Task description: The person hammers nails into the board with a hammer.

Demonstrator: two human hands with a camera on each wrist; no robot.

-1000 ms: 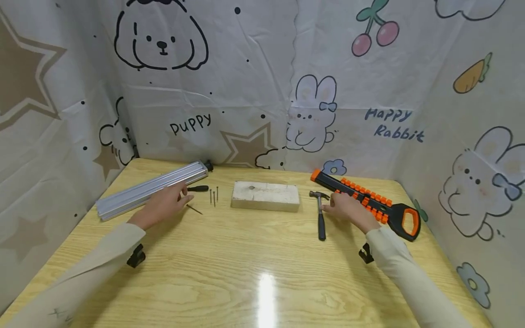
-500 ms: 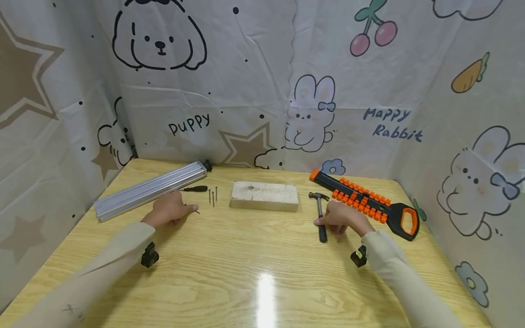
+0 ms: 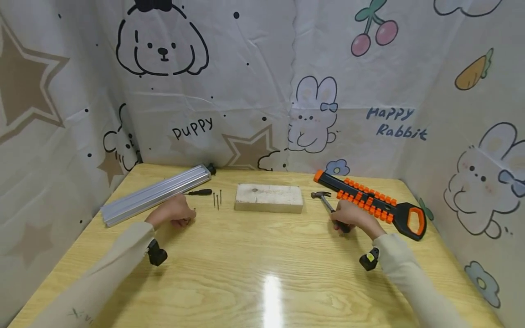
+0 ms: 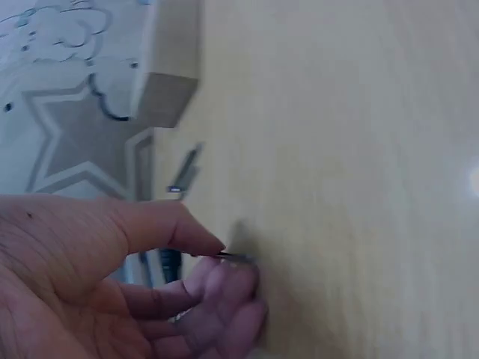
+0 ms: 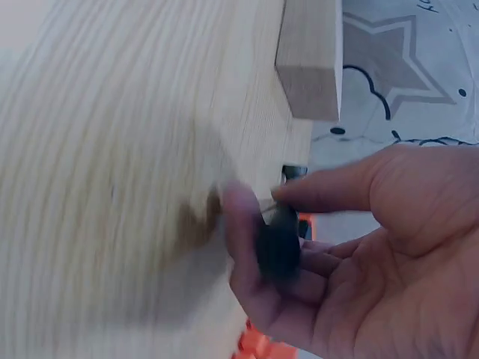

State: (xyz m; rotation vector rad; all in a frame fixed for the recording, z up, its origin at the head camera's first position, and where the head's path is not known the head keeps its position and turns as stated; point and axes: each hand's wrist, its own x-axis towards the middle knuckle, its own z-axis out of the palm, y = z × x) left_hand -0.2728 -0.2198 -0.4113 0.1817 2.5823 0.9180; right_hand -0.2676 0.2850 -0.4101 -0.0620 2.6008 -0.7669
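In the head view my left hand (image 3: 174, 212) is low over the table at the left, in front of the screwdriver (image 3: 201, 192). Its thumb and fingertips pinch a thin nail (image 4: 238, 258), seen in the left wrist view. My right hand (image 3: 352, 215) curls its fingers round the dark handle of a claw hammer (image 3: 321, 195), whose metal head points away to the upper left. In the right wrist view the blurred dark handle (image 5: 278, 247) lies between thumb and fingers. Several nails (image 3: 217, 199) lie side by side between the screwdriver and a pale wooden block (image 3: 268, 199).
A long silver ribbed metal piece (image 3: 160, 193) lies slantwise at the back left. On the right, a black and orange saw-shaped tool (image 3: 369, 200) lies close beyond my right hand. Printed curtains (image 3: 254, 91) stand round the wooden table (image 3: 229, 273) at the back and sides.
My left hand has picked up the single loose nail and moved slightly nearer. My right hand has come down onto the hammer handle and gripped it, swinging the handle end rightward.
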